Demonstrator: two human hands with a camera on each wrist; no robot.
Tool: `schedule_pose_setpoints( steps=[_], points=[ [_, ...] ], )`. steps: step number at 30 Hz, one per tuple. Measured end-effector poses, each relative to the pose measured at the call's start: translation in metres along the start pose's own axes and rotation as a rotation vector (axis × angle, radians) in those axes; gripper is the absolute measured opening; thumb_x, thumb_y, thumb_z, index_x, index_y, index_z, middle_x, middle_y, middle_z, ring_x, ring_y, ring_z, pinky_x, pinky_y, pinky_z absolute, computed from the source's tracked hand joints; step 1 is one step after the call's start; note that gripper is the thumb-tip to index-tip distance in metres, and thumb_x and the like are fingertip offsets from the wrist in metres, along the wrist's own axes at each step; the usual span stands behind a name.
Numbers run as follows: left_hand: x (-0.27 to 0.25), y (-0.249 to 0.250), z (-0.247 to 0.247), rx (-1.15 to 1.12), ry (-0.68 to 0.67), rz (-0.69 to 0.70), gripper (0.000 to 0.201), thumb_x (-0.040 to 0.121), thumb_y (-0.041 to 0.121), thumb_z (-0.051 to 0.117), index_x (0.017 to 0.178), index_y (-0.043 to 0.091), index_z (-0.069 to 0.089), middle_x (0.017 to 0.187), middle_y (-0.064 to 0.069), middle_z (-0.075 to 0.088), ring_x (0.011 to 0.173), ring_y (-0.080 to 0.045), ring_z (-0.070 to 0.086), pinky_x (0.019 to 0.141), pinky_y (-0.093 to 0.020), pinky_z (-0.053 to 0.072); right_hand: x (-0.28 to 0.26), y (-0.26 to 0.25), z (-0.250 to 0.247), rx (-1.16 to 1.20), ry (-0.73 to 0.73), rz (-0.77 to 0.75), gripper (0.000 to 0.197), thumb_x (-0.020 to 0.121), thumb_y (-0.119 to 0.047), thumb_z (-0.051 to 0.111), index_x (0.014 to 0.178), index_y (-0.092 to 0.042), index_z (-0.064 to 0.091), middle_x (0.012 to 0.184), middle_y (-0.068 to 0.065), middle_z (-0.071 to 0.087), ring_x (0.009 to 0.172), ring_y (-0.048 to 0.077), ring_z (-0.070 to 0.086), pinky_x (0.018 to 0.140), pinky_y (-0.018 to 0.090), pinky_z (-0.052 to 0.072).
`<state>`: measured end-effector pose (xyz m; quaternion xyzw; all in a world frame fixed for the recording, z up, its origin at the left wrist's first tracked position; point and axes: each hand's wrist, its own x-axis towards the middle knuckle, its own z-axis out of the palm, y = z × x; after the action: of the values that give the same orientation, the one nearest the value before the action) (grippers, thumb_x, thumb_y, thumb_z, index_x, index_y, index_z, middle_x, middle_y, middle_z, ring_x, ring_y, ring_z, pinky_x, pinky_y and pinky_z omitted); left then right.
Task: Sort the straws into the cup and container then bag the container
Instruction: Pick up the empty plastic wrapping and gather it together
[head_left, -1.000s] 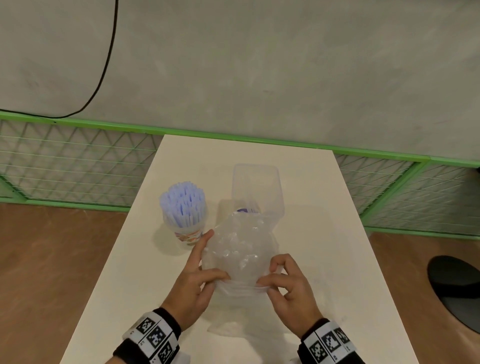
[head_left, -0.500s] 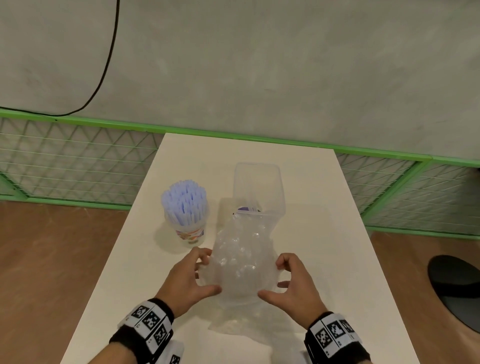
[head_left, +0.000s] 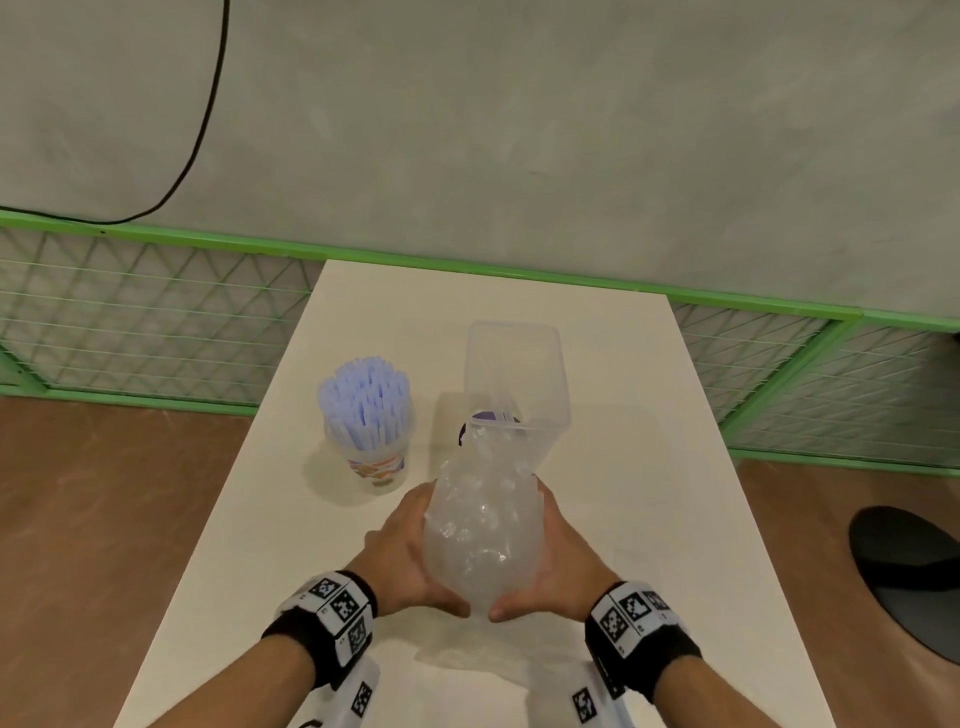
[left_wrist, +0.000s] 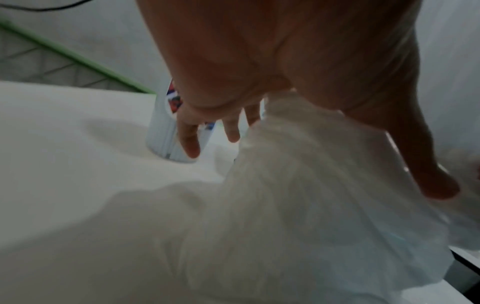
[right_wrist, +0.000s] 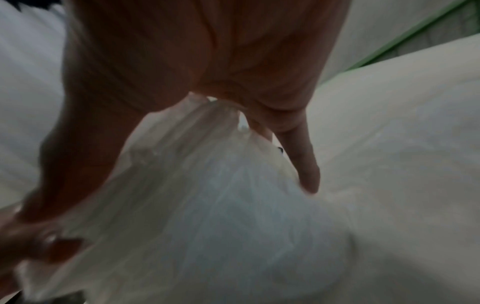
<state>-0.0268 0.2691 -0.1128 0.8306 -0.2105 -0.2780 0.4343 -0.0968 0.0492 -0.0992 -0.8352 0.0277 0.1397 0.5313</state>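
Note:
A crinkled clear plastic bag (head_left: 483, 535) stands puffed up on the white table (head_left: 623, 467), its top leaning against the clear rectangular container (head_left: 514, 374) behind it. My left hand (head_left: 415, 551) and right hand (head_left: 558, 556) press its two sides, fingers straight and thumbs spread near its base. In the left wrist view the bag (left_wrist: 298, 205) bulges out between thumb and fingers (left_wrist: 188, 139). The right wrist view shows the same bag (right_wrist: 221, 205) beside straight fingers (right_wrist: 303, 164). A printed cup (head_left: 376, 462) full of pale blue straws (head_left: 366, 400) stands left of the bag. What the container holds is unclear.
A purple patch (head_left: 491, 418) shows through the container's near wall. A green mesh fence (head_left: 156, 322) runs behind and beside the table. A black round object (head_left: 909, 571) lies on the brown floor at the right.
Both hands let go of their pinch on the bag's near edge, spread, then closed in on its sides. The bag now stands narrower and taller.

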Motion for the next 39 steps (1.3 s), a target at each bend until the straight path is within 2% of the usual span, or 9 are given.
schedule_pose_setpoints(
  steps=[4, 10, 13, 16, 23, 27, 32, 36, 39],
  points=[
    [0.0, 0.001, 0.012, -0.177, 0.087, 0.005, 0.116, 0.038, 0.031, 0.1, 0.134, 0.038, 0.035, 0.109, 0.03, 0.064, 0.106, 0.006, 0.062, 0.09, -0.02, 0.052, -0.001, 0.002, 0.01, 0.018, 0.179, 0.003, 0.114, 0.044, -0.028, 0.098, 0.131, -0.052, 0.027, 0.127, -0.026, 0.051, 0.117, -0.012, 0.05, 0.09, 0.011, 0.046],
    [-0.008, 0.029, 0.013, -0.345, 0.32, 0.088, 0.089, 0.05, 0.022, 0.097, 0.121, 0.043, 0.048, 0.106, 0.037, 0.064, 0.099, 0.015, 0.06, 0.077, -0.004, 0.045, -0.002, 0.003, 0.024, 0.125, 0.486, 0.0, 0.095, 0.043, -0.029, 0.097, 0.126, -0.025, 0.052, 0.111, -0.014, 0.068, 0.104, 0.004, 0.066, 0.086, 0.027, 0.056],
    [-0.009, 0.032, 0.008, -0.377, 0.312, 0.16, 0.091, 0.053, 0.023, 0.095, 0.129, 0.037, 0.047, 0.12, 0.027, 0.063, 0.112, 0.008, 0.057, 0.089, -0.009, 0.045, -0.002, -0.001, 0.026, 0.154, 0.503, -0.006, 0.088, 0.046, -0.027, 0.097, 0.124, -0.018, 0.056, 0.109, -0.005, 0.071, 0.102, 0.008, 0.068, 0.084, 0.028, 0.057],
    [-0.01, 0.019, -0.002, -0.351, 0.179, 0.166, 0.105, 0.053, 0.023, 0.097, 0.139, 0.031, 0.038, 0.132, 0.013, 0.058, 0.125, -0.005, 0.053, 0.102, -0.027, 0.045, -0.005, -0.004, 0.026, 0.156, 0.495, 0.024, 0.089, 0.044, -0.028, 0.096, 0.122, -0.025, 0.054, 0.106, -0.011, 0.07, 0.1, 0.001, 0.067, 0.082, 0.019, 0.054],
    [-0.007, 0.01, -0.021, -0.296, 0.099, 0.137, 0.11, 0.051, 0.018, 0.096, 0.135, 0.034, 0.027, 0.116, 0.033, 0.057, 0.111, 0.007, 0.057, 0.092, -0.008, 0.043, -0.006, -0.018, 0.042, 0.209, 0.53, 0.052, 0.091, 0.042, -0.028, 0.097, 0.118, -0.034, 0.048, 0.107, -0.013, 0.067, 0.1, -0.002, 0.065, 0.085, 0.017, 0.052],
    [-0.009, -0.014, -0.013, -0.353, 0.136, -0.006, 0.083, 0.061, 0.012, 0.091, 0.132, 0.02, 0.049, 0.116, 0.007, 0.067, 0.117, -0.018, 0.061, 0.096, -0.039, 0.053, 0.0, -0.013, 0.06, 0.185, 0.541, 0.064, 0.09, 0.047, -0.017, 0.098, 0.116, -0.037, 0.044, 0.106, -0.018, 0.063, 0.097, -0.018, 0.058, 0.078, 0.003, 0.044],
    [-0.005, -0.013, -0.007, -0.407, 0.143, -0.069, 0.094, 0.041, 0.026, 0.095, 0.125, 0.027, 0.054, 0.117, 0.005, 0.067, 0.111, -0.013, 0.064, 0.097, -0.044, 0.052, 0.0, 0.003, 0.061, 0.183, 0.471, 0.095, 0.107, 0.042, -0.043, 0.096, 0.132, -0.019, 0.044, 0.12, -0.007, 0.062, 0.109, -0.006, 0.059, 0.091, 0.012, 0.049],
    [-0.001, -0.009, -0.005, -0.387, 0.158, -0.062, 0.087, 0.05, 0.016, 0.095, 0.126, 0.029, 0.054, 0.115, 0.011, 0.068, 0.108, -0.004, 0.063, 0.098, -0.031, 0.051, -0.016, -0.003, 0.043, 0.172, 0.371, 0.064, 0.118, 0.051, -0.016, 0.095, 0.143, -0.034, 0.023, 0.136, -0.011, 0.049, 0.125, 0.003, 0.052, 0.096, 0.016, 0.047],
    [0.0, -0.009, -0.004, -0.369, 0.201, -0.08, 0.084, 0.052, 0.011, 0.094, 0.125, 0.024, 0.055, 0.111, 0.012, 0.068, 0.106, -0.004, 0.064, 0.091, -0.019, 0.05, -0.035, -0.012, 0.022, 0.067, 0.432, -0.045, 0.111, 0.054, -0.023, 0.09, 0.141, -0.037, 0.024, 0.145, -0.017, 0.032, 0.136, 0.005, 0.036, 0.104, 0.025, 0.04]
  ],
)
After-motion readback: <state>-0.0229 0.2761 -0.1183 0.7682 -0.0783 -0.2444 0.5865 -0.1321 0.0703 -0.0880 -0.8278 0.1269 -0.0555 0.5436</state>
